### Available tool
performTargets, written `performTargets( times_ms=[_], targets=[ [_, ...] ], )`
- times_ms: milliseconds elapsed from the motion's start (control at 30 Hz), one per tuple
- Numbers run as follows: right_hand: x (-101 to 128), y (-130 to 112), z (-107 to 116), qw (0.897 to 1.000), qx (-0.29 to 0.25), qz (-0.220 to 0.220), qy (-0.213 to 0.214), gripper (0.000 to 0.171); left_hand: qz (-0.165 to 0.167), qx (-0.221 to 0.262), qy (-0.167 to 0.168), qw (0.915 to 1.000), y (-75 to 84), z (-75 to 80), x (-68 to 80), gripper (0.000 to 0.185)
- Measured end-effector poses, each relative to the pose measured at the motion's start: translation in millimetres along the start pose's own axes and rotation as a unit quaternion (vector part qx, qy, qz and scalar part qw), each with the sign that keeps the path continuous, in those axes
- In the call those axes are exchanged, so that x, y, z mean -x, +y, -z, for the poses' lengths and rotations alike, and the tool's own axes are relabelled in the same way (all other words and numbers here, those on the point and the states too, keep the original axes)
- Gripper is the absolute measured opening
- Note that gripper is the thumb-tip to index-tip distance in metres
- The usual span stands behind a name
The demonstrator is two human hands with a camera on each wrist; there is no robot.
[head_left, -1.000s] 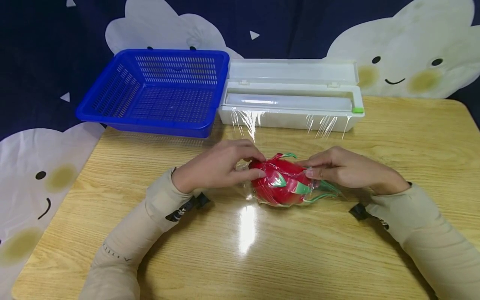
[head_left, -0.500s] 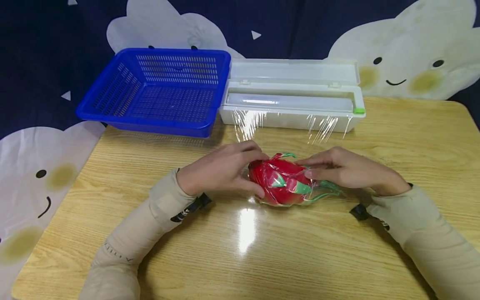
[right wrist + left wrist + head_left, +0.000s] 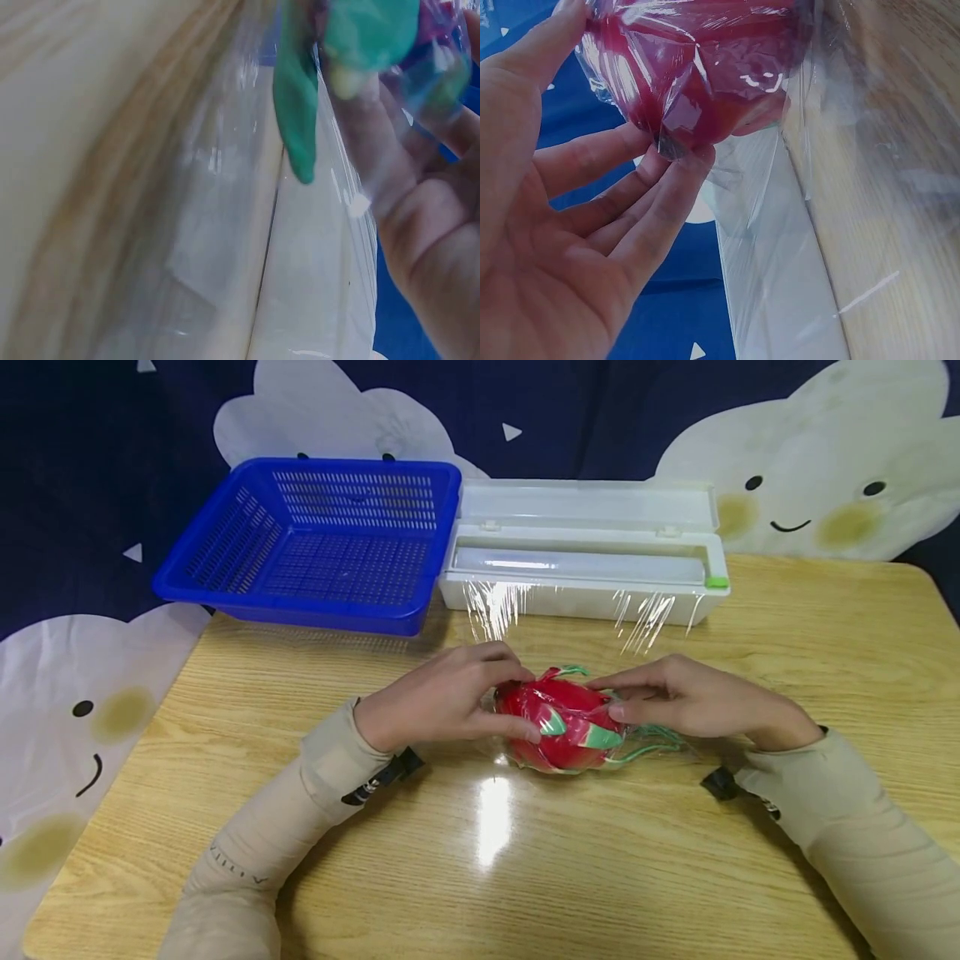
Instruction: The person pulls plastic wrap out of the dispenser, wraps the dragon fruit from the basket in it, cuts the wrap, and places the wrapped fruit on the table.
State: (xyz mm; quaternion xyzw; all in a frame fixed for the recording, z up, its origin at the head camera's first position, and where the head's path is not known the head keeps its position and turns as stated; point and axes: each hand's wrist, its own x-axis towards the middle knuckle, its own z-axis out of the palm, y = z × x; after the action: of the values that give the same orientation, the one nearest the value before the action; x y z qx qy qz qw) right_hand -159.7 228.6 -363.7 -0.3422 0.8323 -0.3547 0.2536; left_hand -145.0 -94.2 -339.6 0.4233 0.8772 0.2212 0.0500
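A red dragon fruit (image 3: 562, 745) with green-tipped scales lies on its side in the middle of the table, wrapped in clear cling film (image 3: 651, 622). My left hand (image 3: 450, 700) holds its left end, thumb on the near side and fingers at the back. In the left wrist view, the fingertips of this hand (image 3: 562, 247) meet the film-covered end of the dragon fruit (image 3: 727, 64). My right hand (image 3: 693, 700) grips the other end, thumb in front. A green scale (image 3: 296, 112) hangs beside my right hand (image 3: 427, 225) in the right wrist view.
Behind the dragon fruit stands a white cling film dispenser (image 3: 577, 603), lid raised, with the roll (image 3: 600, 564) inside. Film stretches from its front edge towards my hands. A blue plastic basket (image 3: 300, 612) sits at the back left of the wooden table (image 3: 600, 877).
My left thumb has lifted off the film, shifted down and come back against the dragon fruit's near side. The right hand has stayed almost still.
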Motion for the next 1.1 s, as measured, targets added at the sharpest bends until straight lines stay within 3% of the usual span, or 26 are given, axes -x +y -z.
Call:
performTargets(
  times_ms=[333,567,1100],
  targets=[
    [3.1,-0.5,1.6,1.000,0.000,-0.031,0.005,0.054,0.004,-0.004,-0.005,1.0000,-1.0,1.1,0.7,0.063],
    [4.8,-0.1,2.2,0.997,-0.066,-0.046,-0.013,0.067,0.003,0.002,-0.006,1.0000,-2.5,1.3,0.5,0.062],
    [9.9,-5.0,8.1,0.997,0.062,-0.006,0.048,0.056,0.010,0.004,-0.014,0.9999,-2.8,1.8,0.5,0.062]
  ],
)
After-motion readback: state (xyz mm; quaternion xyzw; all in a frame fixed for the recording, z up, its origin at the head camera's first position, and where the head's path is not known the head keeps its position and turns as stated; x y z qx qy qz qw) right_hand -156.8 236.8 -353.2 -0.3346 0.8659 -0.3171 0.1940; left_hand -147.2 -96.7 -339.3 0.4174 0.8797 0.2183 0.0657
